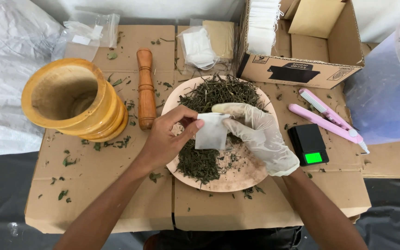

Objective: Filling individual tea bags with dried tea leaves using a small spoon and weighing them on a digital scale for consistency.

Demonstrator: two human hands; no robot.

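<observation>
Nearest the person, flattened cardboard (116, 194) lies bare but for scattered leaf scraps, its front edge just before the body — the widest open room in view. Above it sits a round pinkish plate (237, 178), heaped with dried green herbs (218, 92) at its far side and a smaller clump near its front rim. Over the plate's middle both hands meet: the bare left hand (165, 139) pinches the left edge of a small white filter bag (211, 132) between thumb and fingers, while the gloved right hand (260, 134) closes on its right edge. Right of the plate stand a small black scale (309, 143) and a pink sealer (327, 118), near the cardboard's edge. Left lie a wooden pestle (145, 88) and a tipped wooden mortar (70, 99). Farthest back — an open cardboard box (302, 55) holding white bags.
</observation>
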